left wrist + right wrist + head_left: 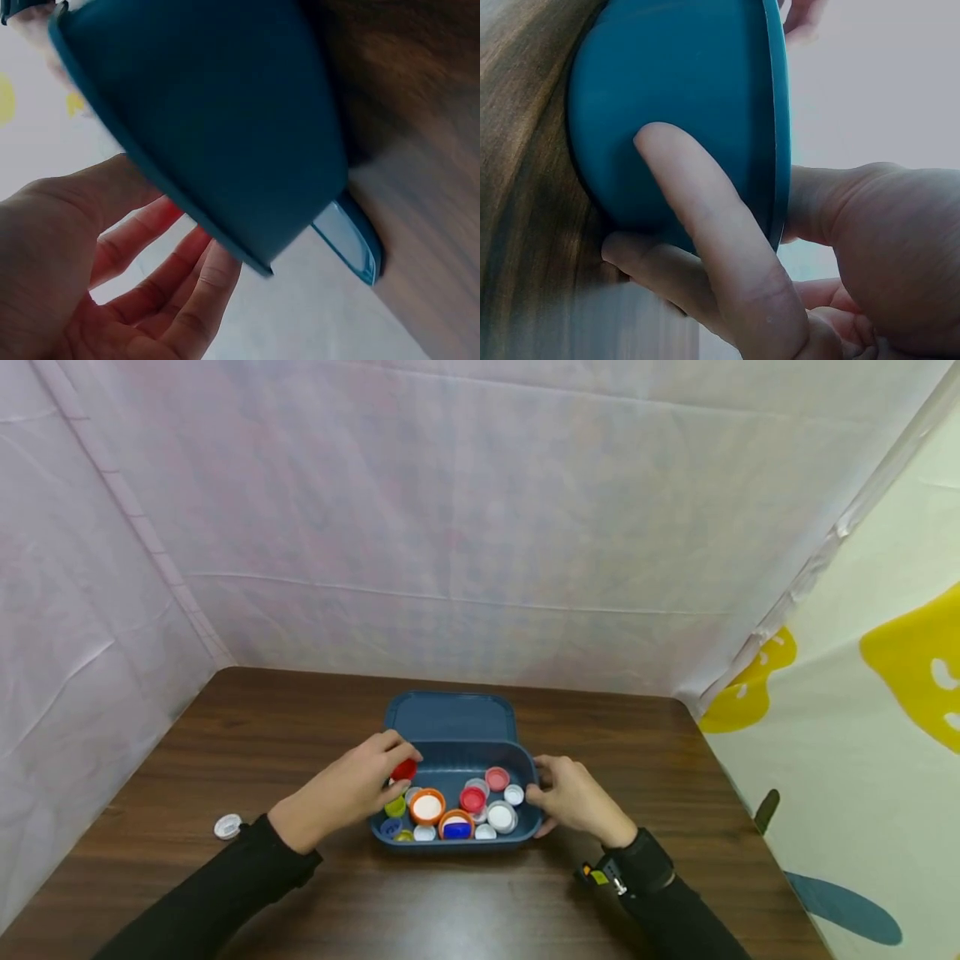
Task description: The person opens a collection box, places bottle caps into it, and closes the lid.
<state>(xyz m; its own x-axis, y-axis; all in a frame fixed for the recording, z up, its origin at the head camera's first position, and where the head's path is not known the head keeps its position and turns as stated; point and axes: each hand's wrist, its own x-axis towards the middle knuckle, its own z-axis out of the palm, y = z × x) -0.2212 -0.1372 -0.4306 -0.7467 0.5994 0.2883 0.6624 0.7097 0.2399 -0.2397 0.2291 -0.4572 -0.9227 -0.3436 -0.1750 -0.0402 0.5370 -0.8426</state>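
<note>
A blue plastic box (453,845) stands on the table, filled with bottle caps of several colours, among them an orange-rimmed cap (427,807) and a pink cap (497,778). Over the box's left end, my left hand (360,785) pinches a red bottle cap (403,769). In the left wrist view the box wall hides most of that cap, and the fingers reach over the rim. My right hand (577,797) grips the box's right end, thumb at the rim. Its fingers (697,187) lie against the outer wall in the right wrist view.
A blue lid (452,717) lies flat behind the box. One white cap (227,826) rests on the wooden table (465,902) at the left, near my left sleeve. White cloth walls (450,527) rise behind and beside the table.
</note>
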